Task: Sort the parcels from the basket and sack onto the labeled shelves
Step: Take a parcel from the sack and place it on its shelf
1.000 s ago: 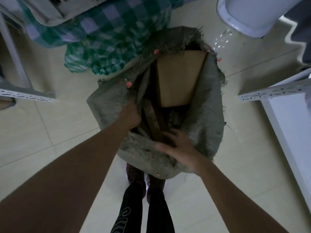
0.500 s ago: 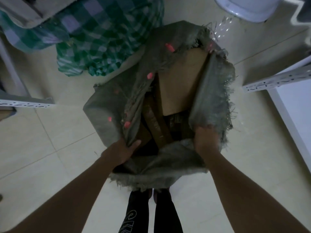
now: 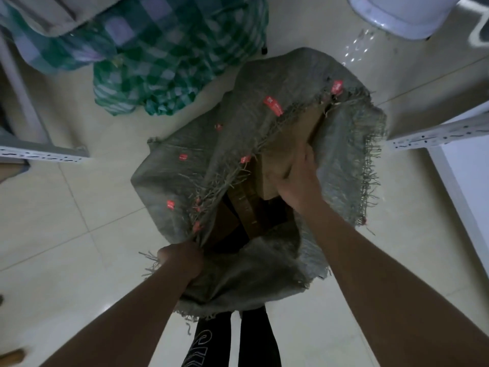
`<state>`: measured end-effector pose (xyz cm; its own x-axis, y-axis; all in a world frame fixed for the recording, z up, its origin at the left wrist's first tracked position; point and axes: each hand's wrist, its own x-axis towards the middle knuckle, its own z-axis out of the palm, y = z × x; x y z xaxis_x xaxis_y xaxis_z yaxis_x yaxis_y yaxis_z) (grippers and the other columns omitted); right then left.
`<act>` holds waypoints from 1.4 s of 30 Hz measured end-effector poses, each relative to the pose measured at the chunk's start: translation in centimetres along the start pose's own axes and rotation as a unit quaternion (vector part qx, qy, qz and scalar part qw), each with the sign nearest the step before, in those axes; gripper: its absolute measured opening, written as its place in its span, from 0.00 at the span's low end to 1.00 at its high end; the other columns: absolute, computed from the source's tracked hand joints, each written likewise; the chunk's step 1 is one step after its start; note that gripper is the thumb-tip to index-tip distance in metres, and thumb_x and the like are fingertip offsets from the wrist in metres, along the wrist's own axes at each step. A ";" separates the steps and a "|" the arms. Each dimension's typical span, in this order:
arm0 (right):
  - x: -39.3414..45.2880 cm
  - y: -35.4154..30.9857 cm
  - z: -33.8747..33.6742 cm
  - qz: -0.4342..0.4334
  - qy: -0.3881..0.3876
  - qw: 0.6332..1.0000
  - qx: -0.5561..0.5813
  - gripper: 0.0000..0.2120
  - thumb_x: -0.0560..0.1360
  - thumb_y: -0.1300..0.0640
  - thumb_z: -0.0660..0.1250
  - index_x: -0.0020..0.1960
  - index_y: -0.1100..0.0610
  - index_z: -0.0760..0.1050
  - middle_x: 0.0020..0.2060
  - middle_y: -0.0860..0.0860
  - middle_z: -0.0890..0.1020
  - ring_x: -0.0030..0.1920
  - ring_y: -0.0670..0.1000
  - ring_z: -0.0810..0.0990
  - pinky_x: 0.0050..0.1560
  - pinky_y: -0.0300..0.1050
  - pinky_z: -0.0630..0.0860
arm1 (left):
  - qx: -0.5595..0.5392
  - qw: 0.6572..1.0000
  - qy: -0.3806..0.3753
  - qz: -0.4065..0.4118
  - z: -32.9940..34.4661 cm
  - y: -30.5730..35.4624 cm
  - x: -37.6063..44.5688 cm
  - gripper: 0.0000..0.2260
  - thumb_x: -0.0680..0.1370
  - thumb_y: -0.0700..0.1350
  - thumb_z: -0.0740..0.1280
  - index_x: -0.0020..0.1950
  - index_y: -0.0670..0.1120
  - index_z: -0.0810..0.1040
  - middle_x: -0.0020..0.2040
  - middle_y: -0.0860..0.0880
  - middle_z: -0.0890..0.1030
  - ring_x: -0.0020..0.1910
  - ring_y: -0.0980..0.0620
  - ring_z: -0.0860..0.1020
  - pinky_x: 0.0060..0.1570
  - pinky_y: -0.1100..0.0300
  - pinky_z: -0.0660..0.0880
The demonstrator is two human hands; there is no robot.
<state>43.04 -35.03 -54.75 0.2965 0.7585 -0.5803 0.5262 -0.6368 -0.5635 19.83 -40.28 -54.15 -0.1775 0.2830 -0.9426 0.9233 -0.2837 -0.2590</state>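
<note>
A grey woven sack (image 3: 190,165) with frayed edges and small red tags stands open on the tiled floor right in front of me. My left hand (image 3: 182,263) grips the sack's near rim and holds the mouth open. My right hand (image 3: 299,181) reaches inside and rests on a large brown cardboard parcel (image 3: 288,144) that leans against the sack's far side; how its fingers lie on the parcel is hard to make out. Darker brown parcels (image 3: 246,210) lie deeper in the sack, mostly hidden in shadow.
A green checked bag (image 3: 169,56) lies on the floor beyond the sack. Perforated metal shelf edges jut in at the left (image 3: 45,154) and right (image 3: 436,133). A white round basket (image 3: 397,14) sits at the top right. My legs (image 3: 230,340) stand below the sack.
My right hand let go of the sack's right rim and moved up into the sack onto the cardboard parcel. My left hand shifted lower along the near rim, pulling it toward me.
</note>
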 end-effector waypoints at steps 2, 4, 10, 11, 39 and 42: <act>1.3 -2.3 1.5 0.059 -0.116 0.984 0.123 0.52 0.71 0.38 0.72 0.80 0.46 0.39 0.79 0.51 0.50 0.77 0.56 0.56 0.75 0.55 0.59 | 0.004 1.000 0.001 0.004 -0.2 0.4 -0.1 0.18 0.83 0.50 0.51 0.70 0.48 0.70 0.67 0.48 0.74 0.65 0.46 0.73 0.59 0.53 0.69; 1.9 -3.6 2.9 -0.014 -0.159 0.983 0.087 0.54 0.72 0.46 0.74 0.76 0.37 0.32 0.79 0.53 0.53 0.73 0.56 0.63 0.72 0.55 0.64 | 0.020 1.000 0.006 0.022 -0.2 0.6 -0.4 0.17 0.83 0.50 0.51 0.68 0.48 0.71 0.65 0.48 0.75 0.64 0.46 0.74 0.59 0.53 0.70; 3.4 -5.1 5.1 -0.227 -0.037 0.857 -0.461 0.34 0.79 0.61 0.60 0.80 0.54 0.47 0.74 0.59 0.58 0.72 0.62 0.59 0.69 0.57 0.60 | 0.016 0.996 0.021 0.087 -0.3 -1.0 -0.2 0.19 0.83 0.54 0.51 0.69 0.47 0.69 0.66 0.46 0.74 0.65 0.45 0.72 0.60 0.53 0.69; 3.9 -5.2 5.0 -0.248 -0.007 0.853 -0.459 0.34 0.78 0.62 0.61 0.80 0.54 0.50 0.72 0.60 0.61 0.70 0.63 0.62 0.67 0.58 0.62 | 0.019 0.994 0.016 0.106 -0.4 -1.3 -0.1 0.19 0.84 0.54 0.51 0.70 0.47 0.69 0.67 0.45 0.72 0.66 0.45 0.71 0.61 0.53 0.68; -2.4 -9.4 -0.7 -0.223 -0.166 0.952 0.132 0.20 0.69 0.54 0.67 0.59 0.41 0.69 0.52 0.42 0.78 0.54 0.38 0.77 0.57 0.33 0.72 | -0.422 0.739 0.337 0.403 -15.4 -1.2 -0.6 0.15 0.76 0.37 0.66 0.62 0.39 0.73 0.55 0.41 0.80 0.55 0.44 0.78 0.54 0.58 0.72; -2.5 -8.4 -0.6 -0.310 -0.057 0.946 0.082 0.28 0.68 0.51 0.65 0.67 0.53 0.66 0.59 0.49 0.73 0.60 0.47 0.73 0.63 0.38 0.70 | -0.405 0.740 0.349 0.408 -17.1 -0.4 -1.8 0.17 0.76 0.37 0.65 0.65 0.42 0.71 0.54 0.43 0.80 0.53 0.45 0.79 0.55 0.51 0.75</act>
<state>38.36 -31.49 -48.29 -0.1203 0.9792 -0.1631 0.4384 -0.0950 -0.8937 25.64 -24.98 -48.71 0.5094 0.8054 -0.3032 0.5775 -0.0586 0.8143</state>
